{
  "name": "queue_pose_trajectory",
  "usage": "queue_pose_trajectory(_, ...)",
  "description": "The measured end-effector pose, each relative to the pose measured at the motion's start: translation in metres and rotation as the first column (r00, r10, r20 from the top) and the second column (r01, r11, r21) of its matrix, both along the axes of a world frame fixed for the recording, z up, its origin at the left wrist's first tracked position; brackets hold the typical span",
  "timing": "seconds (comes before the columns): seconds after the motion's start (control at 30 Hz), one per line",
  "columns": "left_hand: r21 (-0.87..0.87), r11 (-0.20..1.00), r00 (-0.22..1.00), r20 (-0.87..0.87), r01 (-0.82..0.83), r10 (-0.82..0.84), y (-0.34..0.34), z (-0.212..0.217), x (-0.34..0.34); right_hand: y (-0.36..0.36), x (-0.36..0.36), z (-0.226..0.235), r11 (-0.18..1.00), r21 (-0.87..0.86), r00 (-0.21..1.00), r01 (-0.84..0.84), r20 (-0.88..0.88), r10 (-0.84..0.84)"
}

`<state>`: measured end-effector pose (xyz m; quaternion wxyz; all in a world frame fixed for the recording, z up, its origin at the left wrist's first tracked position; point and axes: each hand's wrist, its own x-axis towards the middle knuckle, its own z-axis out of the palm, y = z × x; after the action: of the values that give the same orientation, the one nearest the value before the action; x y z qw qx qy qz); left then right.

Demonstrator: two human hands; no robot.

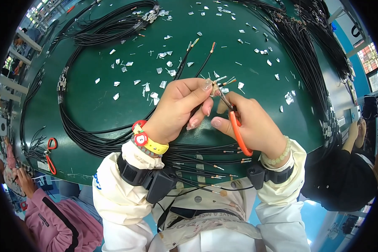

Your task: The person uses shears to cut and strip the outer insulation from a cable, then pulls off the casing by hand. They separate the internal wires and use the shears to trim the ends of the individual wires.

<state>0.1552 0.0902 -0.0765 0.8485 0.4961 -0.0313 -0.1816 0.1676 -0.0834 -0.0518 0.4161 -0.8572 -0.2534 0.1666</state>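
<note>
My left hand (pixel 176 105) pinches the stripped end of a black cable between thumb and fingers, just above the table's middle. Thin coloured wires (pixel 230 82) and a pale strand fan out past the fingertips. My right hand (pixel 258 124) is closed on scissors with orange handles (pixel 240 136). Their blades meet the cable end beside my left fingertips; whether the blades are apart, I cannot tell. Just beyond my left hand, more black cables (pixel 204 63) show stripped tips. A row of black cables (pixel 193 158) with bared ends lies below my hands, along the near edge.
Silvery foil scraps (pixel 163 84) litter the green table (pixel 126 98). A looped cable bundle (pixel 67 113) curves along the left, with another coil (pixel 109 31) behind it. Thick cable bundles (pixel 306 63) run down the right. Red-handled scissors (pixel 51 156) lie at the left edge. People sit at both sides.
</note>
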Motion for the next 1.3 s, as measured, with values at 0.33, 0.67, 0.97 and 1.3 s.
queue_pose_trajectory(0.33,0.075,0.997,0.994,0.104,0.014,-0.021,0.000,-0.001,-0.001,-0.001,0.002,-0.005,0.996,-0.036,0.995,0.075,0.066,-0.073)
queue_pose_trajectory(0.67,0.155,0.988,0.985,0.168,-0.003,-0.023,-0.001,-0.003,-0.002,-0.003,0.004,-0.002,0.993,-0.104,0.998,0.058,0.029,-0.055)
queue_pose_trajectory(0.97,0.409,0.745,0.637,0.771,-0.527,0.027,-0.011,-0.019,0.000,0.000,0.005,-0.019,0.986,0.164,0.995,0.032,-0.096,-0.016)
queue_pose_trajectory(1.3,0.307,0.856,0.890,0.333,-0.416,0.313,-0.010,-0.008,-0.004,0.002,0.006,-0.020,0.917,-0.169,0.860,0.362,0.439,-0.259)
